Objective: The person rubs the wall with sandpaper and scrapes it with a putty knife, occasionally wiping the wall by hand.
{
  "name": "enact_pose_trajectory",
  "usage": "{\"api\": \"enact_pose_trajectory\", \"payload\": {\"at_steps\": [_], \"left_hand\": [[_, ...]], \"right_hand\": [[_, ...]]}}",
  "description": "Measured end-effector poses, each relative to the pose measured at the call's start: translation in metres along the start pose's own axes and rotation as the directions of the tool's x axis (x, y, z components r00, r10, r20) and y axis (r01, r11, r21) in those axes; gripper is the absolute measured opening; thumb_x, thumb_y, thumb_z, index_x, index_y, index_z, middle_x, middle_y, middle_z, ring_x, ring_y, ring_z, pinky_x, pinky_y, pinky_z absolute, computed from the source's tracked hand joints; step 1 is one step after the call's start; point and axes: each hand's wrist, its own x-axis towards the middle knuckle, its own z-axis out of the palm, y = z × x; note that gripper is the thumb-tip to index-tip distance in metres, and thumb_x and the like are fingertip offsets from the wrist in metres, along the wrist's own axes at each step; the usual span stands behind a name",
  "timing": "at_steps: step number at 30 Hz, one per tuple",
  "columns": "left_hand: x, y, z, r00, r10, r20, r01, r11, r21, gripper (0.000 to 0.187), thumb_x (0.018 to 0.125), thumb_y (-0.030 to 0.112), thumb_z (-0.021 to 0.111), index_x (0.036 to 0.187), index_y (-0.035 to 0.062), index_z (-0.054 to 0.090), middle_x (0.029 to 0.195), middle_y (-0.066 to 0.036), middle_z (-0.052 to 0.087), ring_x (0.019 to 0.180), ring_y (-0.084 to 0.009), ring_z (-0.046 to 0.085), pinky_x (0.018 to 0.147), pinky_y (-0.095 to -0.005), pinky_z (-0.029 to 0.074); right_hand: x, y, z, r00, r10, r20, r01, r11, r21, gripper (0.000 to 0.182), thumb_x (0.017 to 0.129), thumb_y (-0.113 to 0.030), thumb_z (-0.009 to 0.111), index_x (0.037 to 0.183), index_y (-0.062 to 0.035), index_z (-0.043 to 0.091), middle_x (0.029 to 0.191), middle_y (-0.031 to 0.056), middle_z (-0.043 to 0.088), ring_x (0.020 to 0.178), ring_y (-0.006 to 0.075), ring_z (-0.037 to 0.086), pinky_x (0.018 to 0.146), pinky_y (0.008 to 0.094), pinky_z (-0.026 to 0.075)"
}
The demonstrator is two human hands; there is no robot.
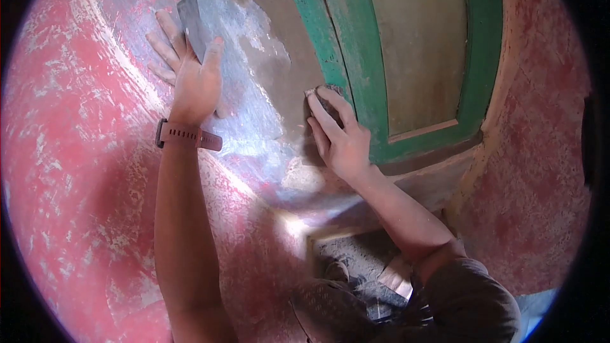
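Note:
My left hand (194, 82) presses against the wall with fingers spread, a putty knife (194, 25) held under its thumb. The flat grey blade points up and away, and most of the handle is hidden by the palm. Beside the green window frame (356, 63), my right hand (340, 133) bends its fingers over a dark, rough pad (333, 89) against the bare brown strip of wall (279, 79). Only the pad's edge shows past the fingertips; its exact kind I cannot tell.
Worn red and white paint covers the wall (82, 171) on the left. A glass pane (416, 44) fills the frame, above a ledge (356, 206). Another red wall (534, 216) rises at the right. Down below are a shoe (337, 271) and the dusty floor (362, 251).

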Motion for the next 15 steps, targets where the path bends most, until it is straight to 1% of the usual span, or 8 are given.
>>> {"api": "enact_pose_trajectory", "payload": {"at_steps": [2, 5, 7, 11, 14, 15], "left_hand": [[0.0, 0.002, -0.002, 1.0, 0.002, 0.011, -0.003, 1.0, 0.026, 0.091, 0.112, 0.048, 0.052, 0.179, 0.0033, 0.009, 0.187, -0.013, -0.019, 0.167, -0.0468, -0.028, 0.126, -0.073, -0.021], [0.002, -0.005, 0.0, 0.999, 0.032, -0.007, -0.031, 0.996, 0.078, 0.09, 0.112, 0.049, 0.051, 0.179, 0.0061, 0.011, 0.187, -0.013, -0.019, 0.167, -0.0472, -0.028, 0.126, -0.0732, -0.02], [0.004, -0.01, 0.004, 0.998, 0.056, -0.013, -0.055, 0.992, 0.11, 0.088, 0.112, 0.05, 0.051, 0.18, 0.0092, 0.012, 0.187, -0.013, -0.019, 0.167, -0.0476, -0.028, 0.126, -0.0735, -0.019], [0.003, -0.01, 0.001, 0.999, 0.033, 0.01, -0.033, 0.997, 0.076, 0.087, 0.112, 0.05, 0.051, 0.181, 0.0145, 0.012, 0.187, -0.014, -0.018, 0.167, -0.0496, -0.026, 0.126, -0.0742, -0.018], [-0.001, -0.001, 0.0, 1.0, -0.015, 0.006, 0.014, 0.997, 0.073, 0.087, 0.112, 0.049, 0.051, 0.181, 0.0201, 0.007, 0.187, -0.015, -0.017, 0.167, -0.0509, -0.024, 0.126, -0.0744, -0.019], [-0.001, 0.001, 0.0, 1.0, -0.01, 0.003, 0.01, 0.998, 0.066, 0.086, 0.112, 0.048, 0.051, 0.181, 0.0226, 0.006, 0.187, -0.016, -0.016, 0.167, -0.0512, -0.023, 0.126, -0.0746, -0.019]], "right_hand": [[-0.02, 0.009, 0.002, 0.997, -0.065, -0.051, 0.063, 0.997, -0.034, 0.055, 0.092, -0.01, 0.084, 0.145, -0.0173, 0.072, 0.145, 0.0066, 0.069, 0.111, 0.0334, 0.079, 0.086, 0.0399, 0.067], [-0.066, 0.019, -0.004, 0.997, -0.066, -0.03, 0.064, 0.996, -0.069, 0.054, 0.093, -0.01, 0.084, 0.145, -0.0161, 0.072, 0.146, 0.0065, 0.07, 0.108, 0.0321, 0.08, 0.085, 0.0375, 0.066], [-0.049, 0.013, -0.003, 0.998, -0.058, -0.018, 0.057, 0.997, -0.052, 0.052, 0.094, -0.009, 0.084, 0.144, -0.0161, 0.073, 0.145, 0.0066, 0.071, 0.107, 0.031, 0.08, 0.085, 0.0362, 0.066], [0.012, -0.005, -0.005, 0.998, -0.04, 0.04, 0.041, 0.999, -0.029, 0.049, 0.095, -0.01, 0.083, 0.142, -0.0166, 0.074, 0.146, 0.007, 0.07, 0.107, 0.0299, 0.08, 0.084, 0.0361, 0.066], [0.025, -0.007, 0.004, 0.998, -0.052, -0.047, 0.05, 0.998, -0.031, 0.047, 0.096, -0.012, 0.083, 0.142, -0.017, 0.075, 0.148, 0.0064, 0.07, 0.102, 0.0306, 0.08, 0.083, 0.0365, 0.066], [0.015, -0.006, 0.005, 0.997, -0.055, -0.047, 0.053, 0.998, -0.046, 0.047, 0.095, -0.012, 0.083, 0.142, -0.0169, 0.075, 0.148, 0.0065, 0.07, 0.101, 0.0303, 0.08, 0.082, 0.0365, 0.066]]}}
